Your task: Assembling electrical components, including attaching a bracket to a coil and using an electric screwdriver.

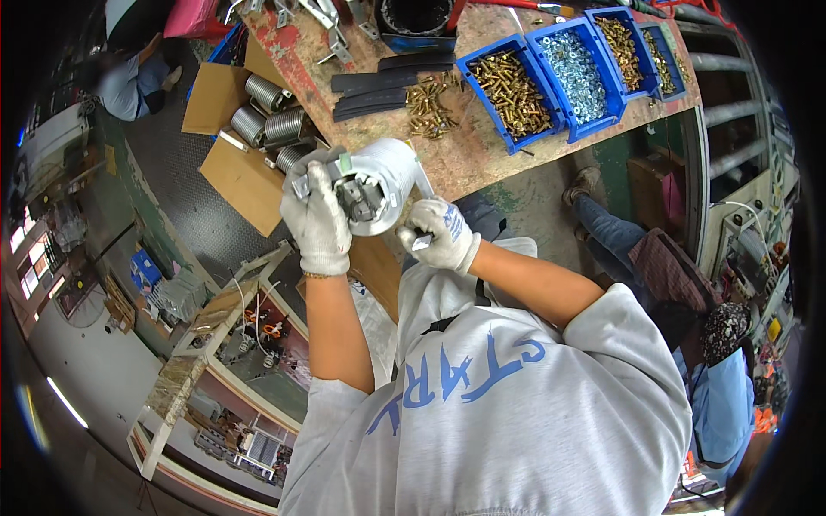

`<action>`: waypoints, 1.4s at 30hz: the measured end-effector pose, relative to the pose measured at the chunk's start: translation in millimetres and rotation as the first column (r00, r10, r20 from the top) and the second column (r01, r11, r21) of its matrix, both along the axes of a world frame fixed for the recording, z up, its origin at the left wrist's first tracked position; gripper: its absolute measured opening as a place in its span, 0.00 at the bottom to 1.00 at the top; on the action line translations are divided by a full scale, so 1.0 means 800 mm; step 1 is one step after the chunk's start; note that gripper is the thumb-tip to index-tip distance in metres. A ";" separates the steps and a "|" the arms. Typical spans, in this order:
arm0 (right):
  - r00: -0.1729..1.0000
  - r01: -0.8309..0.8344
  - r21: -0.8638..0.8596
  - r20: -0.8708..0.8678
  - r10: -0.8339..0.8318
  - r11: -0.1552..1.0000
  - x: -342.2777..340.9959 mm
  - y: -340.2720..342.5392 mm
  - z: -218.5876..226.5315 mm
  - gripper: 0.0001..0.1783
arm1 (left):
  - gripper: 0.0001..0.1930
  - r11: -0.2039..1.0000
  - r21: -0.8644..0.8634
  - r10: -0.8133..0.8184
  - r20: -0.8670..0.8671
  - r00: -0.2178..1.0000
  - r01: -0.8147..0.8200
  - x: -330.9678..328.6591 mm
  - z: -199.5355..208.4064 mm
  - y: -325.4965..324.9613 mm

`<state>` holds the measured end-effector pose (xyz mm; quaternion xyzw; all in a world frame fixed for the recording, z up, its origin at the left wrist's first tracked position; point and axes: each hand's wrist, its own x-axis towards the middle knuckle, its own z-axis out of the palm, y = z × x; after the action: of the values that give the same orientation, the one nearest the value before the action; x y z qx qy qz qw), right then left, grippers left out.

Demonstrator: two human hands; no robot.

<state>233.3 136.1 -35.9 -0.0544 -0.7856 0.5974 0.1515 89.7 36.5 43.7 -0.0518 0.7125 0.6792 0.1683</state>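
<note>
My left hand [320,215], in a white knit glove, is closed on the left side of a silver ribbed metal cylinder [394,169]. The cylinder's open end faces me and shows dark blocky parts inside. Flat metal tabs stick out at its sides, one of them beside my left fingers. My right hand [443,234], also gloved, is closed just right of the cylinder's near end. A small flat metal piece [422,242] pokes out of that fist; the rest of it is hidden by the fingers. Both hands are in front of the workbench's near edge.
On the workbench [439,168] lie loose brass-coloured screws [433,105], black strips [370,93] and metal brackets [334,43]. Blue bins [551,127] of screws and silver fasteners stand at right. Left is a cardboard box [222,168] of ribbed cylinders [286,126]. Other people [721,396] are nearby.
</note>
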 end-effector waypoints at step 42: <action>0.560 -0.504 0.303 0.828 0.038 0.809 0.064 -0.147 -0.102 0.11 | 0.19 0.405 -0.914 0.696 0.332 0.636 0.033 0.457 -0.424 -0.699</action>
<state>284.5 18.4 -117.9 -0.1428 -0.8953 0.2965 -0.3002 455.0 -522.4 -295.8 -0.5279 0.8036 0.1747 0.2122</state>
